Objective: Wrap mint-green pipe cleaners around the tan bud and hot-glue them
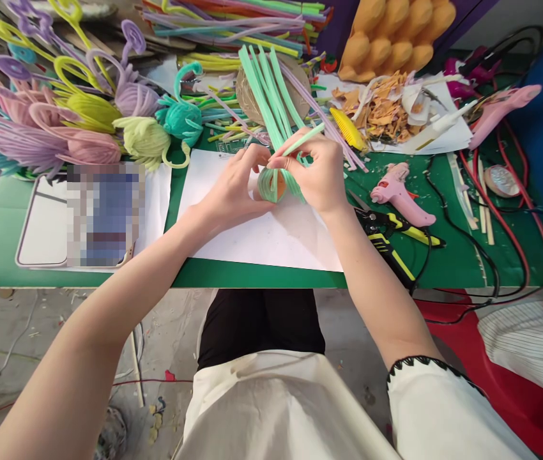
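Observation:
Above a white sheet of paper (262, 230), my two hands hold a bundle of mint-green pipe cleaners (271, 89). Their long ends fan out away from me, while the near ends curve over a small round orange piece (276, 184). My left hand (240, 185) grips the curved part from the left, thumb below and fingers above. Pinched in my right hand (322, 169) is one pipe cleaner that slants up to the right. My fingers hide part of where the strands meet.
Fuzzy swan-like figures (130, 140) crowd the left, behind a tablet (44, 220). Loose pipe cleaners (233, 25) lie at the back. On the right are a pink glue gun (403, 195), yellow-black pliers (391, 233), cables (515, 230), a yellow clip (348, 128) and orange scraps (386, 105).

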`<state>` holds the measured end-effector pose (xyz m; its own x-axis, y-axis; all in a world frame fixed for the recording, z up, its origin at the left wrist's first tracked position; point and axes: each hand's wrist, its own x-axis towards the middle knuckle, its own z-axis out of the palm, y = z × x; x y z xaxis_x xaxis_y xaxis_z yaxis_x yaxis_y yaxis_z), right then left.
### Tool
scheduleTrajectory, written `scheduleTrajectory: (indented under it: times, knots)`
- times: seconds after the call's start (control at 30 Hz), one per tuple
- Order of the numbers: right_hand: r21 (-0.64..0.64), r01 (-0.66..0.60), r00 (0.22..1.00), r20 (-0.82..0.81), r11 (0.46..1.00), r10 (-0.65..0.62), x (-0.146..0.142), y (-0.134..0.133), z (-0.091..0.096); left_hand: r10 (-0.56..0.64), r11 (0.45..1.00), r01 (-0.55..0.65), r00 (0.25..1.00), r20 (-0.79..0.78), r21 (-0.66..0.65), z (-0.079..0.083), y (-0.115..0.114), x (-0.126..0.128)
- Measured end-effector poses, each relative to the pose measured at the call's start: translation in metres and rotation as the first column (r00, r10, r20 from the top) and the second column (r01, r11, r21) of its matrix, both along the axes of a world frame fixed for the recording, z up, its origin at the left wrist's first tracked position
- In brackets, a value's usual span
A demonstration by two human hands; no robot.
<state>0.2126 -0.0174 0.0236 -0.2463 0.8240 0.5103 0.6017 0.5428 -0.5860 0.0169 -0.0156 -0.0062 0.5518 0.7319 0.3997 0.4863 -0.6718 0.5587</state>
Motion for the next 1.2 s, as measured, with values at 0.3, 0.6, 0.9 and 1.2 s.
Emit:
scheduleTrajectory:
  times: [0.3, 0.6, 0.9, 1.2]
  knots:
    - [-0.020, 0.058, 0.996, -0.073, 0.998, -0.059, 0.003, 0.012, -0.013, 0.053, 0.993, -0.048, 0.998, -0.041, 0.106, -0.001, -0.011, 0.003]
    - [-0.039, 0.063, 0.992, -0.109, 0.997, -0.067, 0.007, 0.020, -0.021, -0.024, 0.989, 0.044, 0.990, -0.141, 0.141, -0.001, -0.010, 0.002]
    - [-0.073, 0.069, 0.987, -0.139, 0.995, -0.079, 0.005, 0.022, -0.027, -0.031, 0.976, 0.072, 0.981, -0.192, 0.208, 0.001, -0.008, 0.000]
    - [-0.210, 0.054, 0.960, -0.257, 0.976, -0.108, 0.003, 0.018, -0.023, -0.048, 0.973, 0.086, 0.983, -0.179, 0.214, -0.004, -0.005, -0.005]
